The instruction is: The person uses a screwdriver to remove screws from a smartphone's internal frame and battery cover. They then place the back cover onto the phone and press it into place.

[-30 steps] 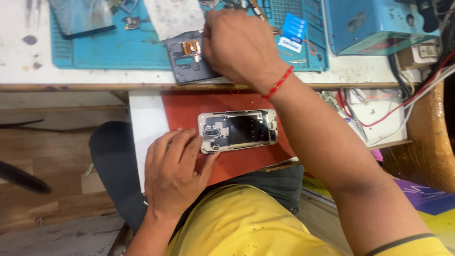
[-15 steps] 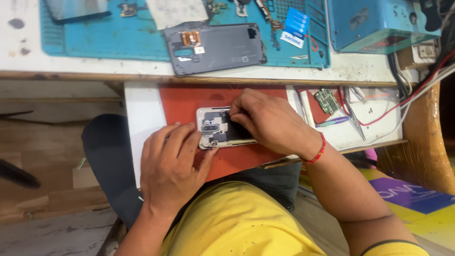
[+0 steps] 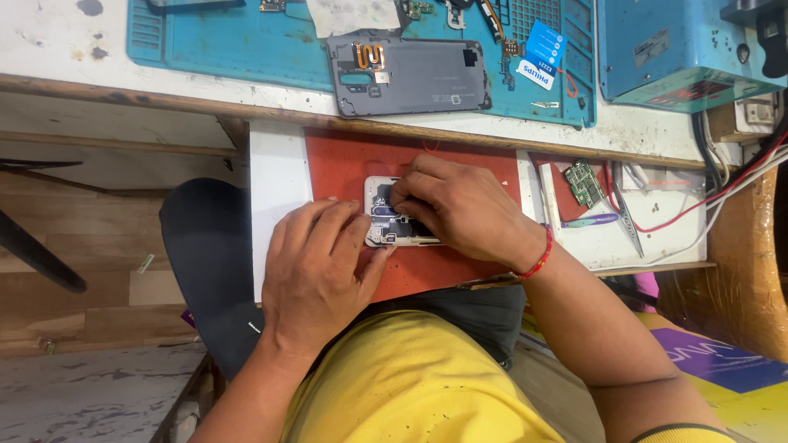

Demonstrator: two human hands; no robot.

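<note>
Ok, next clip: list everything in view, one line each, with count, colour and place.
opened phone: one, white frame, on the red mat under both hands
red mat: one, on the pull-out shelf
phone back cover: one, grey, on the blue mat
blue mat: one, on the bench top
circuit board: one, green, right of the red mat
tweezers: one, metal, beside the board
blue box: one, top right
left hand: steadies the phone
right hand: fingertips on the phone

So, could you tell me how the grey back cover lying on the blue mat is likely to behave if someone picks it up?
The grey back cover looks like a thin flat shell, so it is probably light and may flex a little. The orange flex strip on its inner face seems delicate, so gripping by the edges looks safer. Lying flat on the blue mat, it should not roll.
</note>
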